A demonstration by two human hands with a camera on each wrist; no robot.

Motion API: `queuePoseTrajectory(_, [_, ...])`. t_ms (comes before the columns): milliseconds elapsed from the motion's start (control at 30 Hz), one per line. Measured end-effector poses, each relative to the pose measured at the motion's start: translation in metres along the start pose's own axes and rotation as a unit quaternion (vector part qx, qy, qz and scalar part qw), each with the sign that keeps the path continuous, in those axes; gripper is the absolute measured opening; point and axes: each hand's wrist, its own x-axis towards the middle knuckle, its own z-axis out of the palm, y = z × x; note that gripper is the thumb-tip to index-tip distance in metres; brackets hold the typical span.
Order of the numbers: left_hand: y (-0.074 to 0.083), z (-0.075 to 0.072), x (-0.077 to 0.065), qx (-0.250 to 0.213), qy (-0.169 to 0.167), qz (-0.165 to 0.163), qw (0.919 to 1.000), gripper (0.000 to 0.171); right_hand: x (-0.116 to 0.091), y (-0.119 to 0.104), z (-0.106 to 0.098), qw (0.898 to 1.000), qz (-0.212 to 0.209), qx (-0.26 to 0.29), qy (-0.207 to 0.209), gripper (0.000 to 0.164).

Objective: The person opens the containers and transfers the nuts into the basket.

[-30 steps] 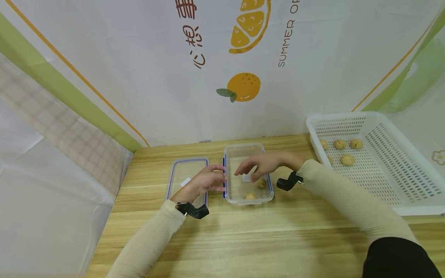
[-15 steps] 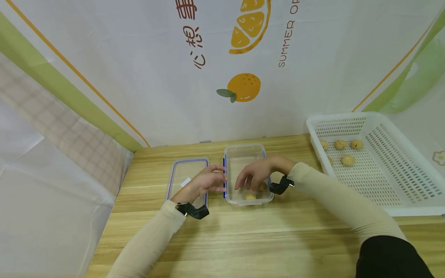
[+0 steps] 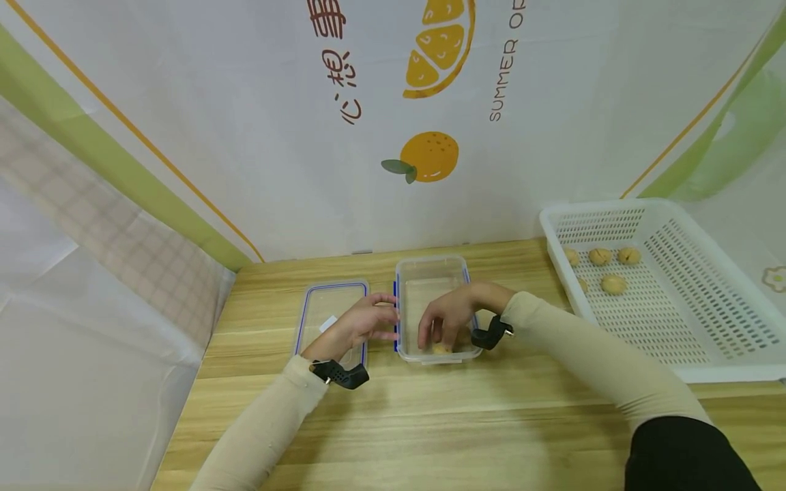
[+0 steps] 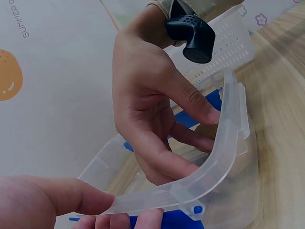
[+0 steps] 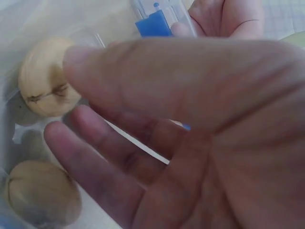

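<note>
A clear plastic food container (image 3: 420, 290) with blue clips stands on the table. My left hand (image 3: 366, 319) holds its left wall, thumb over the rim and fingers along the outside in the left wrist view. Inside the container is my right hand (image 3: 451, 314), fingers bent and spread apart over the near end. In the right wrist view one walnut (image 5: 40, 86) with a dark crack lies at the thumb tip, and a second walnut (image 5: 43, 193) lies below the fingers. No firm grip on either shows. Beneath my left wrist lies the container's lid (image 3: 325, 300), with a blue seal.
A white perforated basket (image 3: 681, 327) stands at the right, with several walnuts (image 3: 613, 284) near its left side. Behind the wooden table (image 3: 393, 423) hangs a white printed cloth (image 3: 276, 170).
My right hand has moved towards the container's near end and lower, over the walnuts there. My left hand stays at the left wall.
</note>
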Motion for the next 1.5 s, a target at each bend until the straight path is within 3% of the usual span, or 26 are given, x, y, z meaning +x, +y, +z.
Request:
queuePoseTrajectory(367, [-0.001,0.0,0.001,-0.001,0.0,-0.003,1.0,0.051,0.005,0.001,0.005,1.0,-0.007,0.014,-0.023,0.046])
queuePoseTrajectory(967, [-0.001,0.0,0.0,0.001,-0.006,0.005,1.0,0.051,0.009,0.002,0.009,1.0,0.003,-0.014,0.006,0.032])
queuePoseTrajectory(1200, [-0.001,0.0,0.0,-0.003,-0.007,0.006,1.0,0.051,0.008,0.005,0.008,1.0,-0.017,-0.004,0.005,0.03])
queuePoseTrajectory(1500, [-0.001,0.0,0.0,-0.01,-0.004,0.003,0.9999,0.051,-0.005,0.005,0.003,0.996,-0.053,0.0,0.074,0.032])
